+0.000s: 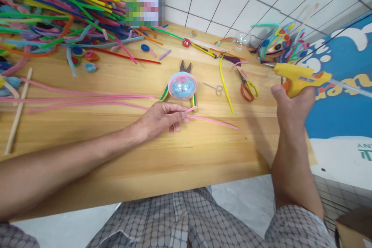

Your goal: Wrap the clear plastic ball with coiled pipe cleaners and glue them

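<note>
My left hand (162, 121) rests on the wooden table (116, 151), its fingers pinching a pink pipe cleaner (215, 121) that lies across the table. Just beyond it sits a clear plastic ball (182, 86) with blue filling, a pink rim and green-yellow pipe cleaner legs. My right hand (293, 112) is raised at the table's right edge, wrapped round the grip of a yellow hot glue gun (299, 77) whose nozzle points left.
A big pile of coloured pipe cleaners (58, 15) fills the back left. Small silver scissors (216, 88), a yellow pipe cleaner (225, 89), red-yellow scissors (248, 87), a utility knife (203, 49) and a pipe cleaner figure (276, 44) lie behind. A wooden stick (17, 114) lies at left.
</note>
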Available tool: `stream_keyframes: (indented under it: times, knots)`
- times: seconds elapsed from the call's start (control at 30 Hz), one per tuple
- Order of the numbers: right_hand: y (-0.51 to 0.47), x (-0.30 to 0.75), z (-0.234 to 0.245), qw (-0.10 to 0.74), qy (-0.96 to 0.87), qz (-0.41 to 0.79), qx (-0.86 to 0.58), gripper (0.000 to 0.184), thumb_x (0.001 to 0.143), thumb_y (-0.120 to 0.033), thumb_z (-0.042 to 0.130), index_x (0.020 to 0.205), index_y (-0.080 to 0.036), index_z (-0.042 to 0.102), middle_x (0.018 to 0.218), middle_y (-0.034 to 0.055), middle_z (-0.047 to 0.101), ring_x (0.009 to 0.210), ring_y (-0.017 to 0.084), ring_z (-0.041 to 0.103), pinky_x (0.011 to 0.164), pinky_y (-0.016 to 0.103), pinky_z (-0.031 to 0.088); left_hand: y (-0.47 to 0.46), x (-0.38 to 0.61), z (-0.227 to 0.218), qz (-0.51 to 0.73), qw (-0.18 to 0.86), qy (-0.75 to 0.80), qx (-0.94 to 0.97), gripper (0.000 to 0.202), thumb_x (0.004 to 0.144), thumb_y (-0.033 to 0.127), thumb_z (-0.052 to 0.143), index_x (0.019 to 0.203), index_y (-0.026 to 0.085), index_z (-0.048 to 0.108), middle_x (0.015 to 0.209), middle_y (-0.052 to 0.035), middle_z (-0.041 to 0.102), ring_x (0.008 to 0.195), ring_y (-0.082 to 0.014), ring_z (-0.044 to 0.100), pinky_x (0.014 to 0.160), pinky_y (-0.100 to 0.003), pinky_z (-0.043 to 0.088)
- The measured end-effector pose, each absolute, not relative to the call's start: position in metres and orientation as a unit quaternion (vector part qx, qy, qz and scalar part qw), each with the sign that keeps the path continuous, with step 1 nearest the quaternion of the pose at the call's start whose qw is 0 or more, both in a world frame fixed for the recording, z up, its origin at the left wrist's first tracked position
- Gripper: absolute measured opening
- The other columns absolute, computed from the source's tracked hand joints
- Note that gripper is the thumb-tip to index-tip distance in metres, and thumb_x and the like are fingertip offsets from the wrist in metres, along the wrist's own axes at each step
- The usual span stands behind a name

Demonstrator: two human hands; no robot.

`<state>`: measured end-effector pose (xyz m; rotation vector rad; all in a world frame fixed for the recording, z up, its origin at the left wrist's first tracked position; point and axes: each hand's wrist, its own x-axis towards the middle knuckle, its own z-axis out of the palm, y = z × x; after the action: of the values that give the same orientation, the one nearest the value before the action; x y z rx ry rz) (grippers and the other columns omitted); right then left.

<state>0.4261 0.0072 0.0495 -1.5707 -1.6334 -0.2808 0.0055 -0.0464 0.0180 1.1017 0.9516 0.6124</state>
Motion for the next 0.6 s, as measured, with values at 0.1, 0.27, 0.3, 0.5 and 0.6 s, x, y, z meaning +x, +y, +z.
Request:
stream_keyframes:
  times: [0.1,0.27,0.3,0.5,0.6]
  knots:
    - [-0.023,0.355,0.063,0.449,-0.625,-0.033,-0.638,0.029,0.077,-0.044,0.085,0.087,-0.023,0.069,0.084,0.0083,0.076,0.074,0.023,0.072,0.067,0.035,0.06,-0.046,0.004,0.017,0.274,0.707,0.431,0.489,0.025,0.088,0.029,0.075,0.104,0.011,0.084,0.089,-0.0075,0.08,0.058,-0.0096,0.064,0.05,-0.02,0.053]
    - [-0.045,0.304,0.054,0.34,-0.684,-0.039,-0.645,0.025,0.08,-0.047,0.078,0.08,-0.023,0.07,0.064,0.0024,0.068,0.062,0.026,0.069,0.064,0.041,0.059,-0.045,0.004,0.019,0.281,0.717,0.429,0.473,0.025,0.088,0.028,0.075,0.104,0.011,0.083,0.09,-0.0073,0.081,0.057,-0.0092,0.064,0.05,-0.019,0.054]
    - [-0.045,0.304,0.049,0.329,-0.695,-0.046,-0.638,0.024,0.081,-0.046,0.075,0.085,-0.023,0.072,0.065,0.0027,0.069,0.064,0.027,0.07,0.066,0.042,0.06,-0.045,0.004,0.02,0.283,0.717,0.427,0.473,0.025,0.088,0.028,0.074,0.105,0.012,0.083,0.09,-0.007,0.081,0.057,-0.0091,0.064,0.05,-0.019,0.055]
    - [-0.049,0.307,0.04,0.25,-0.734,-0.036,-0.631,0.021,0.083,-0.036,0.065,0.097,-0.024,0.074,0.08,0.0063,0.076,0.075,0.029,0.076,0.072,0.042,0.062,-0.045,0.004,0.023,0.279,0.719,0.426,0.473,0.028,0.088,0.028,0.074,0.109,0.012,0.083,0.091,-0.0068,0.081,0.057,-0.0093,0.064,0.05,-0.02,0.055]
    - [-0.052,0.302,0.041,0.224,-0.752,-0.024,-0.62,0.017,0.083,-0.033,0.062,0.092,-0.025,0.073,0.08,0.0071,0.078,0.083,0.032,0.079,0.078,0.044,0.064,-0.046,0.004,0.024,0.274,0.719,0.428,0.474,0.026,0.089,0.028,0.073,0.108,0.012,0.082,0.091,-0.0066,0.081,0.057,-0.0091,0.064,0.05,-0.02,0.055]
